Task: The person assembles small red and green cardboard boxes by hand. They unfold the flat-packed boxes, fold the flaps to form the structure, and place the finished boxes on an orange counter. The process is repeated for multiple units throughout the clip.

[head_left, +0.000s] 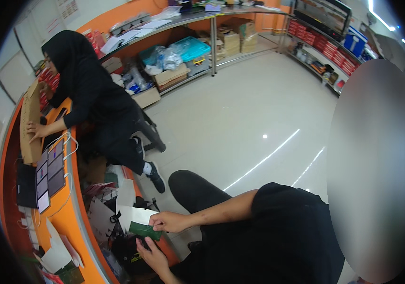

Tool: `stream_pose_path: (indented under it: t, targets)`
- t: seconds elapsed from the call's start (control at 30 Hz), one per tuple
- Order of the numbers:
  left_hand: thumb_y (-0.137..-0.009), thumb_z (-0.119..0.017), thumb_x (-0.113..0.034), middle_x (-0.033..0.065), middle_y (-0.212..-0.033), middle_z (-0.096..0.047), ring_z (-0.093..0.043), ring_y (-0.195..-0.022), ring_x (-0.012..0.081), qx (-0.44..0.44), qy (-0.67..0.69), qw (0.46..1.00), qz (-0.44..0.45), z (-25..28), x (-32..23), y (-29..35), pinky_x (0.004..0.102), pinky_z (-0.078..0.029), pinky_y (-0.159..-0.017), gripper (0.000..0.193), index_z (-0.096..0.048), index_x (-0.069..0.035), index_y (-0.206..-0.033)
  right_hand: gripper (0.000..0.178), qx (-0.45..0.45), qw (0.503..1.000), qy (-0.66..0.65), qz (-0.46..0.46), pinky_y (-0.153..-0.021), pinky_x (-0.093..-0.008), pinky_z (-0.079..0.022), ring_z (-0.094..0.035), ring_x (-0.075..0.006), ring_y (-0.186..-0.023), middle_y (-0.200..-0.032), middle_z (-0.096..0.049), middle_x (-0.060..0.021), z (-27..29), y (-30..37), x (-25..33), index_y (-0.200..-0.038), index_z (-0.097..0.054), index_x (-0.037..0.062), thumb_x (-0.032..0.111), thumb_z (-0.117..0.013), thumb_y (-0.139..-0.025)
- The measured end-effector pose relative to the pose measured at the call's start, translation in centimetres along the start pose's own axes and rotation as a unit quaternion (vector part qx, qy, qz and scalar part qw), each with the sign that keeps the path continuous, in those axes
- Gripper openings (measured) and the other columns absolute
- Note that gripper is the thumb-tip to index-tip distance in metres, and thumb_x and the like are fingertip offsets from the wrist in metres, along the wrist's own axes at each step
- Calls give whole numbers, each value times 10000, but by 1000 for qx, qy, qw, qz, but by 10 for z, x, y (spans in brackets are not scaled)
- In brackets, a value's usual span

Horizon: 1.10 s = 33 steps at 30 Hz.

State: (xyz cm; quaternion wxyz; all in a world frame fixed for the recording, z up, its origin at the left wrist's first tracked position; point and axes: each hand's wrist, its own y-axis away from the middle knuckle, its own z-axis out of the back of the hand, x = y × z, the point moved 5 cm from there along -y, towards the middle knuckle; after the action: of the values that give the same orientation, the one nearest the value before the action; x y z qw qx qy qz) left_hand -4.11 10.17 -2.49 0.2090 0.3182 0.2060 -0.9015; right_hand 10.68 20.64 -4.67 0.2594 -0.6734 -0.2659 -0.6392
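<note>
My right hand (pixel 168 221) pinches a green and white folded paper piece (pixel 145 231), its dark green panel toward the bottom and its white part above. Just below that panel is my left hand (pixel 154 258), its fingers spread and nothing in its grasp. I cannot tell whether a fingertip touches the paper's lower edge. White paper bags (pixel 126 193) stand behind the held piece, under the counter. A black bag-like item (pixel 129 248) lies below, beside my left hand.
An orange counter (pixel 82 241) curves along the left, bearing several phones (pixel 50 173) with white cables and folded papers (pixel 58 253). A co-worker in black (pixel 98 99) handles a cardboard box (pixel 31 125) there. A dark stool (pixel 150 128), steel tables and red-box shelves (pixel 323 45) stand farther off.
</note>
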Motion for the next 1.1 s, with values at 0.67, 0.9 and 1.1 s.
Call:
stream_pose_path:
  t: [0.67,0.9,1.1]
  targets:
    - [-934,-692,-112,184,-1071,-672,-667,-955,252,-59,215,968,115,-32,35,7,362,-545,-812,313,-593,59,-1177,275,38,993,-81,-82,-740,-299,-525,-661,-129,-832,-928,-688,-107,-32,7,-33,-1132,-617,30,260,-628,-981]
    - [-922,-674,-55,208,-1080,-688,-686,-940,242,-76,180,975,106,-30,55,15,337,-554,-818,338,-589,96,-1212,550,21,990,-76,-113,-812,-343,-554,-690,-233,-1001,-1145,-676,-156,-17,-7,7,-1265,-532,34,519,-550,-1006]
    - [-966,-645,-84,200,-1073,-693,-693,-950,236,-11,305,949,82,-41,42,15,321,-567,-821,289,-608,95,-1189,708,36,995,13,-97,-673,-347,-561,-697,-228,-767,-942,-684,-182,-19,2,6,-1185,-551,-26,648,-503,-971]
